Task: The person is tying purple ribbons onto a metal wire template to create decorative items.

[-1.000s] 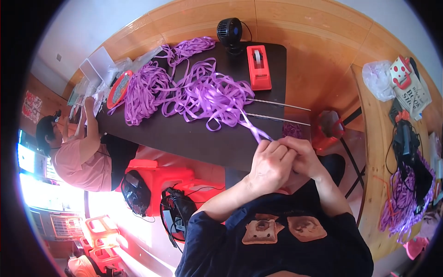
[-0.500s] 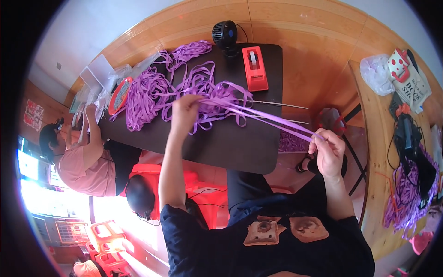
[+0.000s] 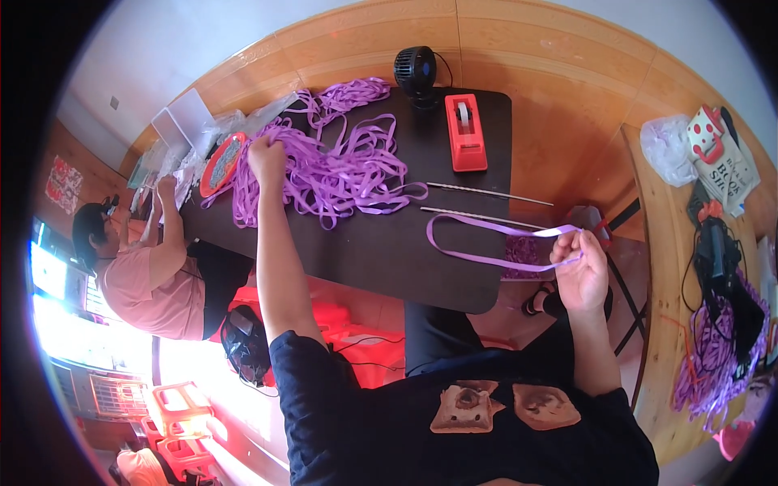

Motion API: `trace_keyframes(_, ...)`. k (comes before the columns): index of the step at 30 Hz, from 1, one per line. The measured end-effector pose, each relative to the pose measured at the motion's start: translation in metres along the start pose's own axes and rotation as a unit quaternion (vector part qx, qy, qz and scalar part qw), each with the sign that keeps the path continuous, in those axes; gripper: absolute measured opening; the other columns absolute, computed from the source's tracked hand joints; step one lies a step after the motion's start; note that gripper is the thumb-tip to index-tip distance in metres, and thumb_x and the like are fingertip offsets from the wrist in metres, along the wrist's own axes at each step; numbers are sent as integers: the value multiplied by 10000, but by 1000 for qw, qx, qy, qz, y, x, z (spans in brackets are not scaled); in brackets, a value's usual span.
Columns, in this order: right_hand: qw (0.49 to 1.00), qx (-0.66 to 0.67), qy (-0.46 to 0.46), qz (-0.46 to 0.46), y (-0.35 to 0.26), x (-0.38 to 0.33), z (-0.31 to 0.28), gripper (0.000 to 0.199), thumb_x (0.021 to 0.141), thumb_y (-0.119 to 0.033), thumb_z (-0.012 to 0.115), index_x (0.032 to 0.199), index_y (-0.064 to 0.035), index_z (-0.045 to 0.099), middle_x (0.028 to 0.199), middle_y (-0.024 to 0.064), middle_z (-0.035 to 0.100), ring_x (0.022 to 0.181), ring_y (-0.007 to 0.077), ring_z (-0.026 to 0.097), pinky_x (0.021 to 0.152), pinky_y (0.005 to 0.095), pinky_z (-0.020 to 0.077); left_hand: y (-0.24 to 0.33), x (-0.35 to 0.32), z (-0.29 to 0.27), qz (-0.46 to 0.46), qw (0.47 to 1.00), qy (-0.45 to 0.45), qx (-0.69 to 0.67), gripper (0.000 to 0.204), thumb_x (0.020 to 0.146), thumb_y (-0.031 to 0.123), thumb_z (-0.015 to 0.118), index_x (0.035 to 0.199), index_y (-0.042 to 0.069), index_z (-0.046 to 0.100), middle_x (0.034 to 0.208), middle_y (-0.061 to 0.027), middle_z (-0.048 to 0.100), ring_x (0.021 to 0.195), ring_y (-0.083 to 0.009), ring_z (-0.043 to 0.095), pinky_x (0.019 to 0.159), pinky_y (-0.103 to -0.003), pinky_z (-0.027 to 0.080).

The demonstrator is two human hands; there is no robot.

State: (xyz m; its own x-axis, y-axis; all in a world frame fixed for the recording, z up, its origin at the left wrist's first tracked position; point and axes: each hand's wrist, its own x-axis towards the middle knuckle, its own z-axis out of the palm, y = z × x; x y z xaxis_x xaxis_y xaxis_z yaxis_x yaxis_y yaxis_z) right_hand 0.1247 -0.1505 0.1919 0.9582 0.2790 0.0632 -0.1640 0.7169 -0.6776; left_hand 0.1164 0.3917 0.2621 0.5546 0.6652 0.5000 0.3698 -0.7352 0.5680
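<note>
A loop of purple ribbon [image 3: 486,262] is pinched in the fingers of my right hand [image 3: 582,279], off the table's right edge. From there the loop stretches left over the dark tabletop [image 3: 381,259]. My left hand [image 3: 266,158] is closed on ribbon at the left part of a big tangled purple ribbon pile [image 3: 348,178]; its fingertips are partly hidden. Two thin metal rods [image 3: 494,193] lie across the table's right side, jutting past its edge. The nearer one runs just above the held loop.
A red tape dispenser [image 3: 466,134] and a black fan [image 3: 416,74] stand at the back. A red oval tray [image 3: 223,166] of small grey pieces sits at left, near a co-worker in pink [image 3: 150,283]. A wooden table [image 3: 660,340] at right holds more ribbon.
My left hand has moved left to the pile, leaving the stretched strands. The ribbon in my right hand now hangs as a slack loop, apart from the pile. The view has shifted slightly.
</note>
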Motion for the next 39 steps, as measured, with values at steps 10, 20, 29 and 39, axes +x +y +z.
trace_keyframes(10, 884, -433, -147, 97, -62, -11, 11, 137, 879, -23, 602, 1009, -3, 640, 683, 7, 604, 577, 19, 502, 479, 165, 346, 198, -164, 3, 228, 836, -388, -314, 355, 808, 79, 652, 1154, 6, 615, 1105, -167, 633, 1078, -291, 578, 919, -364, 440)
trace_keyframes(20, 828, -485, -278, -21, -115, -8, 18, 293, 763, 118, 592, 1042, 26, 591, 761, 18, 600, 704, 55, 571, 646, 201, 457, 290, -294, 47, 19, 542, -643, -540, 199, 936, 111, 560, 1057, -36, 617, 754, -50, 633, 632, -65, 583, 482, -192, 436)
trace_keyframes(29, 793, -545, -249, -110, -112, -5, -25, 188, 765, 112, 618, 933, 35, 652, 767, 65, 584, 673, 132, 584, 606, 248, 452, 268, -327, 36, -113, 522, -641, -552, 272, 950, 78, 526, 1189, -49, 557, 861, -101, 670, 756, -110, 620, 714, -232, 497)
trace_keyframes(39, 698, -636, -249, -214, -86, 0, -33, 237, 655, 95, 626, 867, -5, 665, 755, 81, 602, 707, 239, 606, 605, 333, 472, 257, -357, 72, -259, 423, -613, -615, 189, 929, 70, 564, 1079, -34, 611, 762, -119, 660, 645, -152, 626, 626, -253, 520)
